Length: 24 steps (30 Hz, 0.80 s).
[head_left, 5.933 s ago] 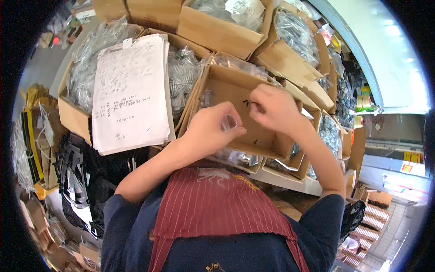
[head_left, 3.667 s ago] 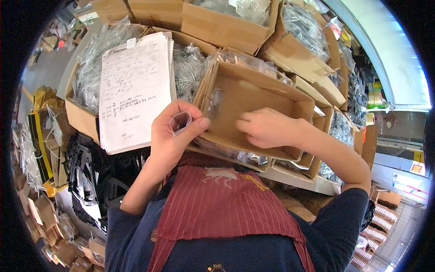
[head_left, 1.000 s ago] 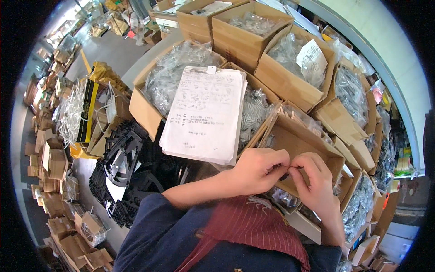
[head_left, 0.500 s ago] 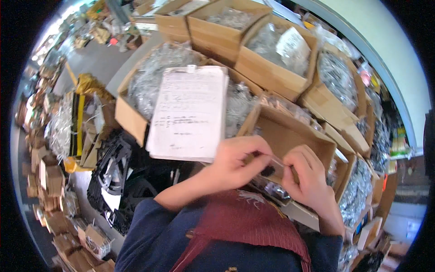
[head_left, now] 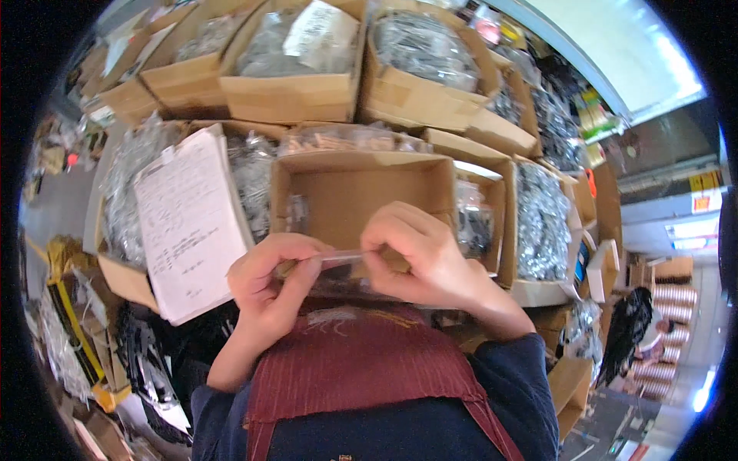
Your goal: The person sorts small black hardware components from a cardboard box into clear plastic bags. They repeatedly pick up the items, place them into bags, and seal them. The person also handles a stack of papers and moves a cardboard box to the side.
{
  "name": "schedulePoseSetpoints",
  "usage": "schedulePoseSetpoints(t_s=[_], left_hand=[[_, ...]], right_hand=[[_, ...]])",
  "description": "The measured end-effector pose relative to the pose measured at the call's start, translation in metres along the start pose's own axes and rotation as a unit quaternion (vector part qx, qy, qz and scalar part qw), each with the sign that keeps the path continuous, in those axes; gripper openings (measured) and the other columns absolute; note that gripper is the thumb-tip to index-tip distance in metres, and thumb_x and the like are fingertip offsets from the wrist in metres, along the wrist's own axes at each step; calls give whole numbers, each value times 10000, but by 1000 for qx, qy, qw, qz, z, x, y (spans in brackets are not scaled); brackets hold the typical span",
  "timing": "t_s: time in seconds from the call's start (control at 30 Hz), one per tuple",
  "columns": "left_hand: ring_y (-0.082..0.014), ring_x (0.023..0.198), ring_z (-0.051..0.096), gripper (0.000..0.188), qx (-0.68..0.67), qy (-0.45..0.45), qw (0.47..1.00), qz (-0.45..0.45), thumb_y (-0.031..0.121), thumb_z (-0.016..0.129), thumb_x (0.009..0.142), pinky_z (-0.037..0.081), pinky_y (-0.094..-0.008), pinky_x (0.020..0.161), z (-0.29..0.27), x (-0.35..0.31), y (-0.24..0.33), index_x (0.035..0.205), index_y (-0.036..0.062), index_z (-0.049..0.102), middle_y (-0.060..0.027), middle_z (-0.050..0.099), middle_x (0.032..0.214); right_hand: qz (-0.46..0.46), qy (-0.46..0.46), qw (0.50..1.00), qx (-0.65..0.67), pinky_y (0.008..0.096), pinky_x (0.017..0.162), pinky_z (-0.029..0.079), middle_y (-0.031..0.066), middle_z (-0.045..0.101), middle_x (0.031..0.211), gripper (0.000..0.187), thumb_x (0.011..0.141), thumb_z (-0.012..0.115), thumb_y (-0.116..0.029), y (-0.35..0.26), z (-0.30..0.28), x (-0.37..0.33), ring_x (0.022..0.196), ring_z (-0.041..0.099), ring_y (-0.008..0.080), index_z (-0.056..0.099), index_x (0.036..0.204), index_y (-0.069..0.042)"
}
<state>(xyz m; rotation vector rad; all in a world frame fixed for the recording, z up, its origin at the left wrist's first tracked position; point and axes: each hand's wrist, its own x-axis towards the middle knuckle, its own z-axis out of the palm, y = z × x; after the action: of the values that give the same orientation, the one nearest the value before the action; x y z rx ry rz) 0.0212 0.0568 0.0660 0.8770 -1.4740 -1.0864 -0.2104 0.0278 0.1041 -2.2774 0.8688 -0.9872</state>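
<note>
Both of my hands pinch a small clear plastic bag (head_left: 341, 257) stretched between them, its top edge drawn into a thin line. My left hand (head_left: 270, 283) grips one end between thumb and fingers. At the other end, my right hand (head_left: 419, 252) has its fingertips closed on the plastic. The bag hangs low over the front of an open cardboard box (head_left: 365, 180); what is in the bag, if anything, is too unclear to tell. Inside that box, small clear packets (head_left: 297, 211) lie by the left wall.
Left of the box, a stack of handwritten sheets (head_left: 184, 230) rests on a carton of clear bags (head_left: 138, 196). More cartons of bagged parts (head_left: 427, 50) line the back. To the right stands a carton of shiny packets (head_left: 540, 223). Black parts (head_left: 154, 369) lie at lower left.
My view has swung right, so the box now sits nearly straight ahead and the papers lie further left. Both hands still hold the bag, now pulled more level between them.
</note>
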Motion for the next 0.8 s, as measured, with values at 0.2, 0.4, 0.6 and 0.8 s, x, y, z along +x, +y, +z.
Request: schedulePoseSetpoints(t_s=[0.2,0.4,0.6,0.8], left_hand=[[-178,800,695,55,56,-43,997,-40,-37,680,884,535,-280,731,18,3,4,933,-12,685,-113,721,879],[-212,753,696,76,72,-85,993,-40,-31,706,842,532,-296,684,20,6,4,905,8,691,-112,702,838],[-258,767,700,114,70,-80,993,57,-50,697,816,544,-321,699,13,6,5,911,11,685,-137,712,870],[-235,802,695,113,152,-109,982,28,-46,688,853,540,-309,755,20,15,14,957,-3,676,-140,711,900]], right_hand=[[27,20,996,87,363,705,495,103,598,880,161,842,716,23,8,6,-16,805,600,288,594,936,-23],[37,4,991,128,385,690,476,109,586,871,149,850,705,12,6,12,-22,810,578,292,586,931,-27],[55,5,980,193,386,691,472,108,592,847,142,829,703,32,3,16,-23,794,579,291,585,894,-14],[40,39,980,191,370,716,489,116,627,880,133,876,732,-90,15,10,-30,814,615,272,631,936,-27]])
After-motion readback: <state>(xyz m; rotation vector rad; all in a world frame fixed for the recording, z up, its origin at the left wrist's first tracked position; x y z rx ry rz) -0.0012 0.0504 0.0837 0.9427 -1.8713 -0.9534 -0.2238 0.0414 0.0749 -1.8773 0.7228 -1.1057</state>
